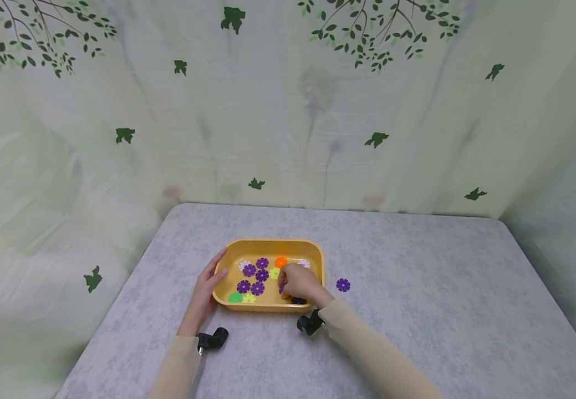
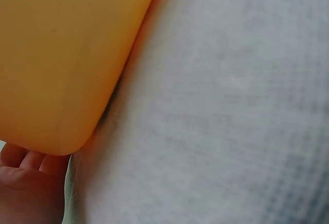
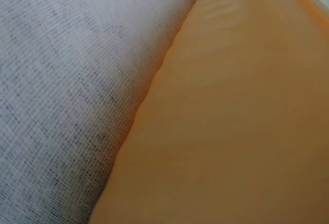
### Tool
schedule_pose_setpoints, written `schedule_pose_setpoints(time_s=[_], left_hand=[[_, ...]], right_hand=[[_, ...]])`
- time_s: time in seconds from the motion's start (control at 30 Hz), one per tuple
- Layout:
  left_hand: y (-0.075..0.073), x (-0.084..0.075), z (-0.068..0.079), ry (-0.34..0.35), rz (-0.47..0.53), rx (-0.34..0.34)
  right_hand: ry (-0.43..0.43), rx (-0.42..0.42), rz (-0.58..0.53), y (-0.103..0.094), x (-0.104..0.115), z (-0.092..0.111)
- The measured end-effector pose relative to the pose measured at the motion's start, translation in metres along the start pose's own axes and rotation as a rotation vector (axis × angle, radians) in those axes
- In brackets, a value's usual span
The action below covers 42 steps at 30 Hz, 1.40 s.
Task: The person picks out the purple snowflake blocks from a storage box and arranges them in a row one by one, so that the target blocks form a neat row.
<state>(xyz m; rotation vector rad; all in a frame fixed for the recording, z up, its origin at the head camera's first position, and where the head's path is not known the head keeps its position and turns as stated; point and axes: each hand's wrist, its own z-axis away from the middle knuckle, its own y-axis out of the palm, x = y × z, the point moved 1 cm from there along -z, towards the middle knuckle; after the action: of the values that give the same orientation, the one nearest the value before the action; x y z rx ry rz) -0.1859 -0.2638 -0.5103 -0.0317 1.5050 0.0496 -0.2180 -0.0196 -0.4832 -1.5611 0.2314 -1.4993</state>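
A yellow tray (image 1: 268, 307) rests on the table with several flower-shaped discs inside. My left hand (image 1: 204, 295) grips its left end, the thumb lying over the rim; in the left wrist view the fingers (image 2: 31, 185) show beside the tray's wall (image 2: 61, 54). Inside the tray's right half, my right hand (image 1: 301, 281) pinches a purple flower disc (image 1: 281, 288), mostly covered by the fingers. Purple discs (image 1: 257, 288) cluster left of it, and an orange disc (image 1: 280, 261) lies behind it. The right wrist view shows mainly the tray's outer wall (image 3: 216, 106).
One purple flower disc (image 1: 343, 285) lies on the grey table (image 1: 432, 310), right of the tray. A green disc (image 1: 235, 297) sits in the tray's front left corner, a dark disc (image 1: 298, 301) near its front right. Behind the table hangs a leaf-patterned curtain (image 1: 288, 111).
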Motion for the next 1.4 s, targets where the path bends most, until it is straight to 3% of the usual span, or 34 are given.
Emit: schedule_pose_setpoints(time_s=[0.33, 0.67, 0.87, 1.13, 1.4], left_hand=[[0.001, 0.000, -0.001, -0.006, -0.001, 0.007], [0.002, 0.001, -0.001, -0.005, 0.003, 0.011], [0.003, 0.001, 0.000, -0.002, 0.011, 0.012], [0.005, -0.003, 0.003, -0.008, 0.017, 0.016], [0.004, -0.004, 0.004, -0.007, 0.019, 0.008]], right_hand=[[-0.069, 0.100, -0.408, -0.011, -0.001, 0.005], [-0.128, 0.127, -0.671, -0.042, -0.009, 0.022], [-0.100, 0.035, -0.676, -0.063, -0.032, 0.036], [-0.048, -0.106, -0.686, -0.084, -0.080, 0.057], [0.047, -0.181, -0.672, -0.094, -0.114, 0.086]])
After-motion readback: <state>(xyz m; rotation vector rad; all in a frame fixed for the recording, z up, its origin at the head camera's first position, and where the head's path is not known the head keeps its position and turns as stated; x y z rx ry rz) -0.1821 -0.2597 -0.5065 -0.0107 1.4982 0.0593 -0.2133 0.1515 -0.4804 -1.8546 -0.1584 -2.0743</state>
